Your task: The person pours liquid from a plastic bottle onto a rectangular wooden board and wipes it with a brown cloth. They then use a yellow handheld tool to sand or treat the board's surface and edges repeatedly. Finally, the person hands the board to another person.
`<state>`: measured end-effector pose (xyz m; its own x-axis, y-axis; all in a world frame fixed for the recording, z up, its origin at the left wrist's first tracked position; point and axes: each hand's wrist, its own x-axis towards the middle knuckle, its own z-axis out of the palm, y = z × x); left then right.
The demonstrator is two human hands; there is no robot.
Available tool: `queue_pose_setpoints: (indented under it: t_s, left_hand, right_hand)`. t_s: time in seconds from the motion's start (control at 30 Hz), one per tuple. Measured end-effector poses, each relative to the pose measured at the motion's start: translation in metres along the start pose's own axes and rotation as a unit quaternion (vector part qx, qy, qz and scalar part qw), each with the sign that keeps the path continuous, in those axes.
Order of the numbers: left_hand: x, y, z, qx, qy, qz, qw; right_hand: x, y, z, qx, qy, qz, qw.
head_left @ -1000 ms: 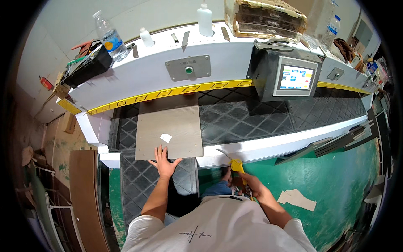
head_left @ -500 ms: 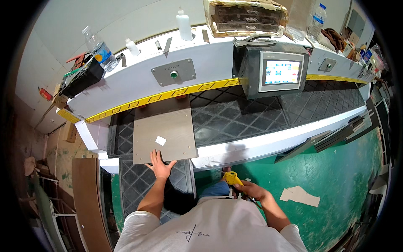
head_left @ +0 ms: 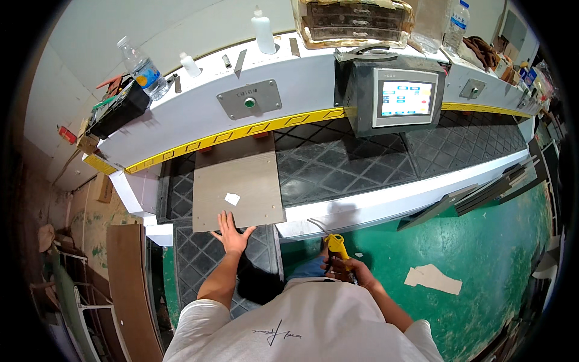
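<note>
A brown-grey board (head_left: 241, 175) with small holes and a white label (head_left: 231, 198) lies on the black ribbed bed of a machine. At its near edge, my left hand (head_left: 234, 234) rests with the fingers spread on the surface. My right hand (head_left: 350, 269) is wrapped around a yellow air blow gun (head_left: 338, 244), low in front of my body. The gun's thin metal nozzle points up and left, toward the machine's white front edge, apart from the board.
A control screen (head_left: 403, 98) juts over the bed. Bottles, including a white squeeze bottle (head_left: 263, 33), stand on the ledge behind. Dark panels (head_left: 440, 208) lean against the machine's right front. A torn cardboard piece (head_left: 433, 279) lies on the green floor; a tall brown board (head_left: 129, 289) stands at left.
My right hand has closed more fully around the blow gun, whose nozzle now tilts further upward. My left hand stays spread at the board's near edge.
</note>
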<state>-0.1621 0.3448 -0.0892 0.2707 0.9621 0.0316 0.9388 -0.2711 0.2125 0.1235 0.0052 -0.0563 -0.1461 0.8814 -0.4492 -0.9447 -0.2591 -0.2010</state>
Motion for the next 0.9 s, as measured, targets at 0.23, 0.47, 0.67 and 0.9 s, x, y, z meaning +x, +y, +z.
queue_pose_setpoints:
  t_s: [0.23, 0.47, 0.67, 0.9]
  left_hand:
    - [0.0003, 0.0012, -0.0001, 0.001, 0.004, 0.000, 1.000]
    - [-0.0001, 0.0008, -0.0002, -0.001, 0.001, -0.004, 1.000]
    - [0.0006, -0.0004, 0.0019, 0.008, 0.001, -0.002, 1.000]
    - [0.0004, 0.0009, 0.0003, 0.004, -0.001, -0.002, 1.000]
  right_hand:
    - [0.0040, -0.0037, -0.0046, -0.037, -0.002, -0.009, 0.999]
    - [0.0041, -0.0042, -0.0014, -0.025, 0.018, 0.008, 1.000]
    - [0.0046, -0.0044, -0.0039, -0.042, 0.017, -0.001, 0.999]
    - [0.0033, -0.0060, -0.0002, -0.077, 0.026, -0.020, 0.996]
